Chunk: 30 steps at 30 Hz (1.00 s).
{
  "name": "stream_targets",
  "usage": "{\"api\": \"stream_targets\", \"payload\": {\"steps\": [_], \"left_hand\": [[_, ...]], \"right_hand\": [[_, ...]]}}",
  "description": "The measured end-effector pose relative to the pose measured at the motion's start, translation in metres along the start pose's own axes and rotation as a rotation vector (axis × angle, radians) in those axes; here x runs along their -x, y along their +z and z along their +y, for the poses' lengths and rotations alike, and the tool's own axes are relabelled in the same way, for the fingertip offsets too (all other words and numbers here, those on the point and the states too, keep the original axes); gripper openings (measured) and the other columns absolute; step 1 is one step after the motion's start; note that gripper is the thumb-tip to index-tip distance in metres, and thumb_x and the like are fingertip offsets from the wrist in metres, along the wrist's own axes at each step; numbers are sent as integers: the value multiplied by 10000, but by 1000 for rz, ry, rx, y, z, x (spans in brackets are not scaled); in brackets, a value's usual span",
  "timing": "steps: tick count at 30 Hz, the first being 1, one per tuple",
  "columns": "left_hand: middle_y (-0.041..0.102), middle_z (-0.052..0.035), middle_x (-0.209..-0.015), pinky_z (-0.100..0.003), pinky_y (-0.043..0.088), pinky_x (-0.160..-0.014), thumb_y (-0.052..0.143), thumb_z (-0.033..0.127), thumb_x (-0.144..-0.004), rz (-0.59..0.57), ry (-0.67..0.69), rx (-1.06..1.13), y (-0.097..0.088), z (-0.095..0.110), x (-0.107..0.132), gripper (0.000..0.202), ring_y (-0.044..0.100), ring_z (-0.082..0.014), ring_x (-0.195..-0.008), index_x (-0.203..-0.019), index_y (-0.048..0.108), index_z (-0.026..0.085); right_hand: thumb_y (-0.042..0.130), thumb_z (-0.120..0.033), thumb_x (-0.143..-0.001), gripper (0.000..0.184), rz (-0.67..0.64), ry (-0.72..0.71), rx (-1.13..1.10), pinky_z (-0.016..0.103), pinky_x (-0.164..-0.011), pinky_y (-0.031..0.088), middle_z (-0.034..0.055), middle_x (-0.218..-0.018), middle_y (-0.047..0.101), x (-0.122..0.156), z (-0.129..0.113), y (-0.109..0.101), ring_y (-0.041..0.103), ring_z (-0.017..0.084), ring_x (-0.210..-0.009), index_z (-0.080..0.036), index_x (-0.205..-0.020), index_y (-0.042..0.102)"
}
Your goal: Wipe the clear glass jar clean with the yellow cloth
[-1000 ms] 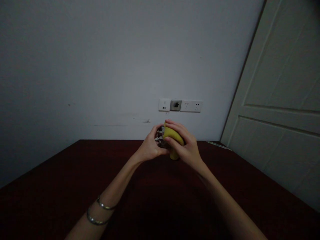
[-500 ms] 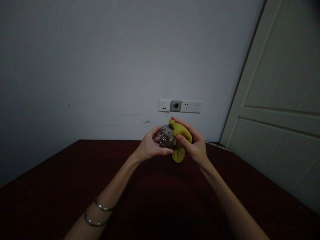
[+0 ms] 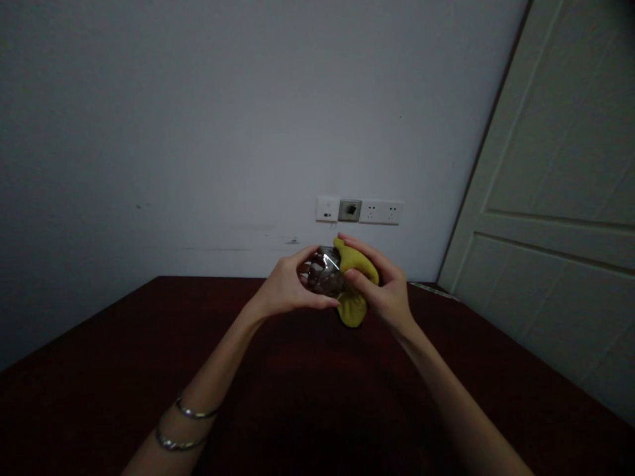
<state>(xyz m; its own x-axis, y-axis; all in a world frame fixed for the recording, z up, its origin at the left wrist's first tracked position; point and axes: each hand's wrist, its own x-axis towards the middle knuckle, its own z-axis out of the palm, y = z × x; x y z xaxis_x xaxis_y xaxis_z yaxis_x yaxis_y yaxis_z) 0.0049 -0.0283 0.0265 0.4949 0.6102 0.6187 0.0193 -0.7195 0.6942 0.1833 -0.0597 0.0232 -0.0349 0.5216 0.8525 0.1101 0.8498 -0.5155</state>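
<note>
My left hand (image 3: 285, 285) curves around a clear, shiny glass cup (image 3: 325, 272), with the thumb below and fingers above and behind it. The cup lies on its side in the air, over the table. A yellow cloth (image 3: 361, 262) is bunched in my right hand (image 3: 389, 291), pinched between thumb and fingers. It presses against the right end of the cup and covers it, and a fold of the cloth hangs down below. Whether any cloth is inside the cup I cannot tell.
Beneath my arms spreads a dark red table (image 3: 163, 344), its far edge against a pale wall (image 3: 223, 132). Wall sockets (image 3: 380, 212) sit just above hand height. A white panelled door (image 3: 550, 218) stands at the right, and a thin strip (image 3: 434, 289) lies by the table's far right edge.
My left hand has shifted slightly left and turned the cup, so its shine looks different. The right hand and cloth have barely moved.
</note>
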Motion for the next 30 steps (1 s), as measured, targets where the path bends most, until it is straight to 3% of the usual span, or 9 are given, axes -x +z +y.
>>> {"api": "stream_targets", "payload": {"steps": [3, 7, 9, 16, 19, 24, 30], "left_hand": [[627, -108, -1166, -406, 550, -835, 842, 316, -536, 37, 33, -135, -3, 3, 0, 813, 639, -253, -974, -1256, 496, 166], [616, -95, -1205, -408, 488, -956, 837, 324, -539, 53, 143, -296, -2, 8, -1, 804, 600, -260, -1065, -1259, 513, 169], [614, -92, -1211, -400, 474, -969, 841, 329, -532, 52, 161, -340, -1, 9, -2, 809, 589, -263, -1082, -1256, 517, 167], [615, -90, -1193, -399, 482, -926, 787, 225, -589, 53, 136, -375, 2, 11, -4, 741, 589, -261, -1073, -1270, 501, 179], [588, -114, -1240, -423, 454, -966, 798, 241, -583, 82, 174, -424, 3, 10, -3, 787, 562, -274, -1127, -1296, 472, 169], [576, -142, -1262, -429, 435, -997, 827, 296, -558, 107, 195, -504, 5, 7, -3, 841, 556, -276, -1145, -1298, 462, 133], [570, -132, -1277, -408, 505, -907, 792, 230, -579, 114, 144, -423, 5, 6, -2, 803, 574, -275, -1120, -1309, 462, 170]], "right_hand": [[720, -304, -736, 326, -6, -15, 14, 438, -1052, 413, -1, -1263, 626, 0, -2, 1, 551, 219, -1198, -314, -1059, 675], [685, -382, -767, 350, 92, 205, -151, 408, -899, 529, 36, -1193, 669, -3, 5, 3, 650, 217, -1024, -280, -1100, 655], [681, -387, -771, 359, 104, 239, -154, 407, -877, 538, 48, -1179, 675, -3, 6, 4, 660, 220, -996, -265, -1108, 653], [689, -214, -768, 341, -56, -158, 221, 442, -1087, 372, 35, -1264, 621, 0, -15, 6, 531, 222, -1228, -290, -1100, 662], [690, -210, -766, 326, -8, -122, 215, 425, -1064, 400, 38, -1243, 633, -2, -14, 6, 556, 214, -1194, -283, -1083, 668], [707, -296, -755, 334, 73, 105, 94, 411, -934, 506, 39, -1151, 681, -5, -8, 4, 642, 209, -1034, -270, -1085, 665], [719, -209, -741, 340, -36, -104, 152, 408, -1092, 362, 30, -1258, 623, -3, -14, 7, 524, 205, -1230, -281, -1069, 673]]}}
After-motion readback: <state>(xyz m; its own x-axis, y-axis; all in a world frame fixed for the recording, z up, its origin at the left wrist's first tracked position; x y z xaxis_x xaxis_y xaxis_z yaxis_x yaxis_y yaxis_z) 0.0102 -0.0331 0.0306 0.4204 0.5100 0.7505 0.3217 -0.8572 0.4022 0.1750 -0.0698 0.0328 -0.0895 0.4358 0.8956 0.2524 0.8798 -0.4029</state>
